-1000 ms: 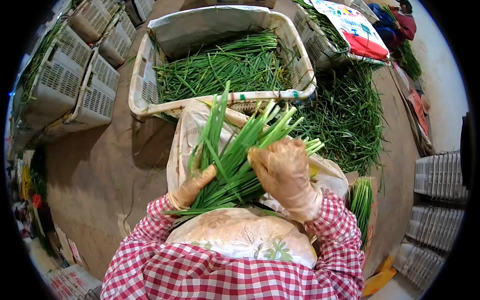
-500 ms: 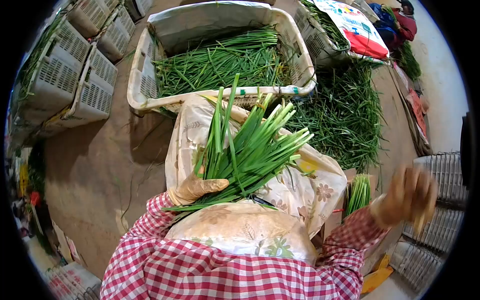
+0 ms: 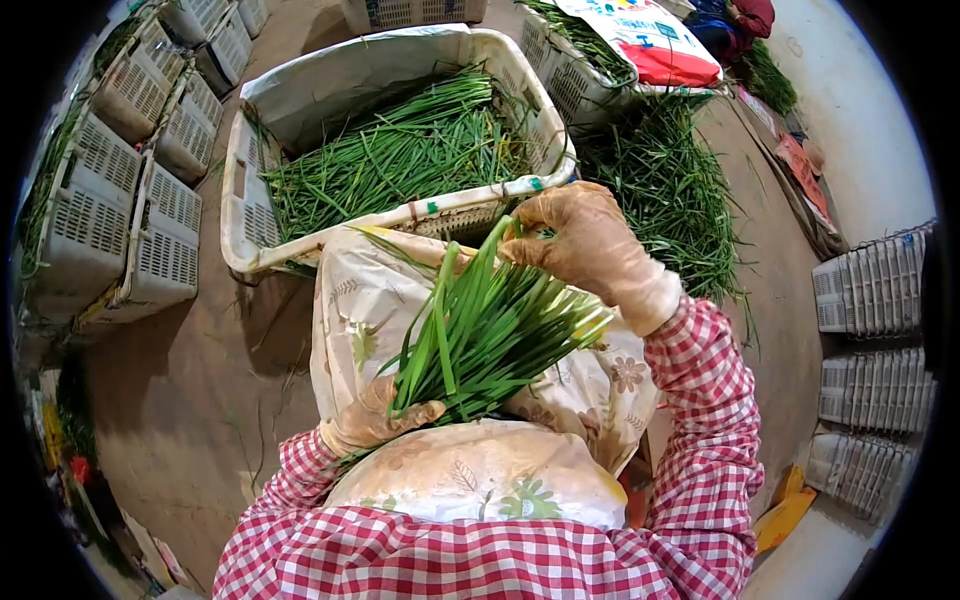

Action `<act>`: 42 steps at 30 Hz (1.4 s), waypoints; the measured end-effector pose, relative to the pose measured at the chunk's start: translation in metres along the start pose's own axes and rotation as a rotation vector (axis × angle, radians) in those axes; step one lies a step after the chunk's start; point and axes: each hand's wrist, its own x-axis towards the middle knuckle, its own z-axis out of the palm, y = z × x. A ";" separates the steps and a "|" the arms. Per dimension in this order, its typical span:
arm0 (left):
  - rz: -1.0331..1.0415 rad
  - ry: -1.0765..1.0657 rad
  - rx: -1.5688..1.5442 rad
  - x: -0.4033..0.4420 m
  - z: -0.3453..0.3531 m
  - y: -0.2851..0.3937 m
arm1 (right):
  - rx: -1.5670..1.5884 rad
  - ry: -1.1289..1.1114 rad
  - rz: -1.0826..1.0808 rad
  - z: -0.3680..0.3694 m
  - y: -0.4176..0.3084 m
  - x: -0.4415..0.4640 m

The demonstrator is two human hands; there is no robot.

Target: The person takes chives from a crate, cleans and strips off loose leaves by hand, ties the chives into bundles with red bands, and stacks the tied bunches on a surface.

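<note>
A bunch of long green garlic chives [image 3: 480, 335] lies over my lap, its pale cut ends fanned toward the upper right. My left hand [image 3: 375, 418], in a tan glove, is closed round the lower, leafy part of the bunch. At the bunch's top, my right hand [image 3: 585, 240], gloved too, pinches the ends of a few chive stalks between thumb and fingers. The fingertips partly hide what they grip. Under the bunch is a stained, flower-printed apron [image 3: 475, 470] across my knees.
Just ahead stands a white plastic crate [image 3: 400, 215] holding loose chives. A heap of chives [image 3: 660, 190] covers the floor to its right. Stacked crates [image 3: 85, 200] line the left; more crates [image 3: 870, 385] stand at right. Another person [image 3: 750, 18] is at the far upper right.
My right hand has swung in from the far right to the top of the bunch and now pinches stalks there. My left hand keeps its hold. The view has shifted rightward.
</note>
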 end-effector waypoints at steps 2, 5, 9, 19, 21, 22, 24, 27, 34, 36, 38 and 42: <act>-0.006 -0.009 0.102 0.003 0.000 0.006 | 0.053 0.068 -0.032 0.008 0.002 -0.004; -0.033 -0.023 0.310 0.003 -0.001 0.012 | 0.069 0.192 -0.017 0.015 0.001 -0.016; 0.037 0.011 0.286 0.007 0.000 0.003 | -0.136 0.384 -0.080 0.027 0.006 -0.024; -0.004 -0.029 0.133 0.003 0.000 0.006 | 0.078 -0.114 -0.458 0.045 -0.067 -0.059; -0.069 0.035 -0.122 0.001 0.007 0.014 | 0.467 -0.297 -0.313 0.025 -0.073 -0.069; -0.072 0.039 -0.122 -0.001 0.006 0.011 | 0.657 -0.208 -0.307 0.012 -0.066 -0.078; 0.049 0.078 0.048 -0.003 -0.005 -0.006 | 0.886 -0.140 -0.340 -0.024 -0.050 -0.093; 0.269 0.001 0.634 0.005 -0.066 -0.091 | 1.042 0.237 -0.515 -0.054 0.024 -0.104; 0.106 0.096 0.039 -0.001 -0.035 -0.035 | 0.876 -0.097 0.187 -0.005 0.077 -0.044; -0.022 0.099 -0.088 -0.001 -0.029 -0.026 | 0.878 -0.204 0.181 0.016 0.060 -0.024; -0.094 0.123 -0.069 -0.005 -0.045 -0.041 | 1.062 -0.183 0.236 0.025 0.053 -0.018; -0.070 0.147 -0.545 -0.004 -0.032 -0.034 | 1.082 0.211 0.212 0.005 0.027 -0.033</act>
